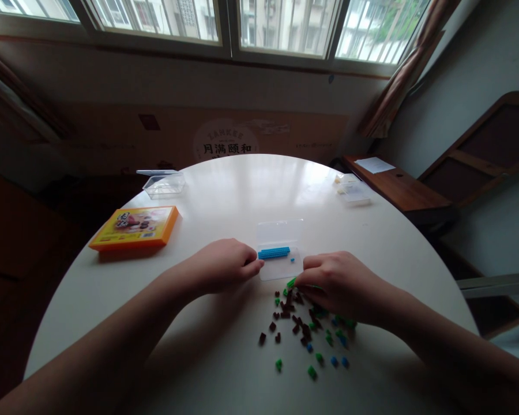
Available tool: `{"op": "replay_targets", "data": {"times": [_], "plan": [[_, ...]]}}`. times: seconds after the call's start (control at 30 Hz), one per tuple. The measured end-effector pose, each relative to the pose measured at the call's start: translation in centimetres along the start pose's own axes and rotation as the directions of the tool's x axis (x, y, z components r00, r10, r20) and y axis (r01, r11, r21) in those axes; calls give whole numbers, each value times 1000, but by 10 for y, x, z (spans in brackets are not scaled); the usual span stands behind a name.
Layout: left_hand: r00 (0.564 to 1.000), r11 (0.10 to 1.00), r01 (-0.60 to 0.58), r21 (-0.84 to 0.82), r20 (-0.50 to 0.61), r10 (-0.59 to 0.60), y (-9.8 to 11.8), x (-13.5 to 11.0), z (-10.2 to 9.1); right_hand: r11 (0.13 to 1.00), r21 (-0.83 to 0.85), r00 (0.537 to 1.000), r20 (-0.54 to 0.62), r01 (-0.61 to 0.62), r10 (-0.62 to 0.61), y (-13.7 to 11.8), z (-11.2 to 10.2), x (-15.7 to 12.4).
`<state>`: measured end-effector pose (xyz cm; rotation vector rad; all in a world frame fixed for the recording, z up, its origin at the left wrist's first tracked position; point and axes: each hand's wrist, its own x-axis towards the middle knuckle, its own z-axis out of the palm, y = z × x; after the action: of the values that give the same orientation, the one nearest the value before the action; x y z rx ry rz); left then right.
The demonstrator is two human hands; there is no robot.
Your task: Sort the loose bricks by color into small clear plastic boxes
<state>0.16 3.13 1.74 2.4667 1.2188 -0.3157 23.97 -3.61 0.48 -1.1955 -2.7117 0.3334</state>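
My left hand (230,264) is closed at the left rim of a shallow clear plastic box (279,271), with thumb and forefinger pinched on its edge. Inside the box lie a long bar of joined blue blocks (274,253) and one tiny loose blue piece (292,260). Fingers bent together, my right hand (339,282) is over the top of a scattered pile of small brown blocks (286,315). A green block (291,283) shows at its fingertips. Green pieces (319,358) and blue pieces (334,361) are mixed into the pile, part of which the right hand covers.
An orange-edged yellow box (138,226) lies on the white round table (216,207) at left. Behind it stands an open clear container (164,185). Another clear box (354,191) with pale contents is at the far right edge. Beyond is a wooden desk (409,193).
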Motion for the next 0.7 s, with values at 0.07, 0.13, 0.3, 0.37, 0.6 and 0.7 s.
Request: {"op": "replay_targets", "data": {"times": [0.07,0.13,0.3,0.37,0.6,0.7], "plan": [[1000,1000,-3,0,-4,3,0,-1,0,1000,-11,1000,4,-13,13,-2,0,0],[1000,1000,-8,-3,-8,8,1,-1,-1,1000,-9,1000,10,-23,23,-3,-1,-1],[1000,1000,-6,-3,-5,6,0,0,0,999,-6,999,7,-53,53,-4,-1,0],[1000,1000,-11,-3,-5,11,-2,0,1,998,-12,998,11,-57,58,-3,-1,0],[1000,1000,-23,-6,-13,23,-3,0,3,998,-25,998,25,-56,56,-1,0,-1],[1000,1000,-21,-2,-11,21,-3,1,2,997,-23,997,31,-69,69,-3,0,-1]]}}
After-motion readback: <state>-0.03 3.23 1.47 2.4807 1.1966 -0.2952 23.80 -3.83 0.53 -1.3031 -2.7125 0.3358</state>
